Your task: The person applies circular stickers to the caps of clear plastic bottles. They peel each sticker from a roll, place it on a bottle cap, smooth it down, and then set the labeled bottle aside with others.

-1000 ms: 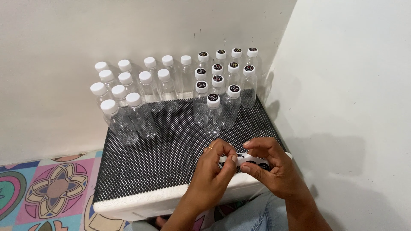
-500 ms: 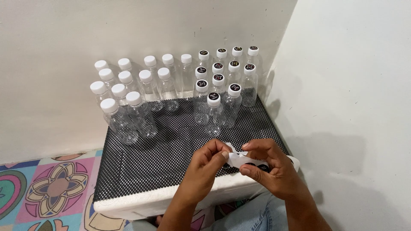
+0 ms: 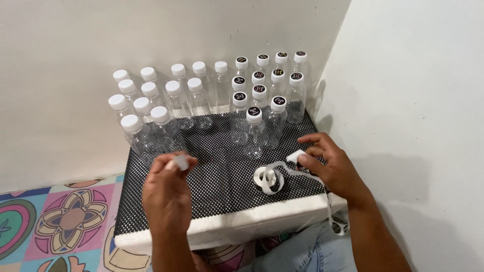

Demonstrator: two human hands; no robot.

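Since the earlier frames, both hands have drawn apart: the left hand [image 3: 169, 194] has swung to the left side of the mat [image 3: 222, 201], and the right hand [image 3: 333, 168] has shifted right. Left hand: fingertips pinched shut on a small white sticker [image 3: 180, 162], held just above the mat and near the plain bottles [image 3: 151, 108]. Right hand: thumb and forefinger closed on one end of the white strip [image 3: 276, 174], other fingers loosely spread; the strip curls into a loose coil on the mat between the hands, and a tail hangs past the mat's right edge beside the wrist. Bottles with dark round labels on their caps [image 3: 267, 90] stand at the rear right, against the wall (plain-capped ones at rear left). A foam slab [image 3: 227, 231] carries the mat.
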